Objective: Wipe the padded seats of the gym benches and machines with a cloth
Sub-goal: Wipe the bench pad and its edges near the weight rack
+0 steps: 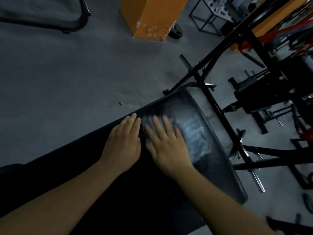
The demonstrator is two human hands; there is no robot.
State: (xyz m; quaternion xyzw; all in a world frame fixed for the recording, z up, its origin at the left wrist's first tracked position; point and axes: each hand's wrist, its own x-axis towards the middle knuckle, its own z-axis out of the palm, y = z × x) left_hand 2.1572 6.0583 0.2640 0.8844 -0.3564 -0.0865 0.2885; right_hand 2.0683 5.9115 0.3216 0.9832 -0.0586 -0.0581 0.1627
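On the black padded surface (135, 192), near its left edge, the left hand (124, 143) lies flat with straight fingers (135, 120) close together, holding nothing. Just right of it on the same surface, the blurred right hand (166, 146) presses down with spread, straight fingers on a blue-grey cloth (194, 134). The cloth sticks out from under the palm toward the surface's rounded end, beside the black metal frame (218, 106).

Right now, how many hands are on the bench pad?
2. The left hand lies flat on the bench pad; the right hand, beside it, presses the blue cloth.
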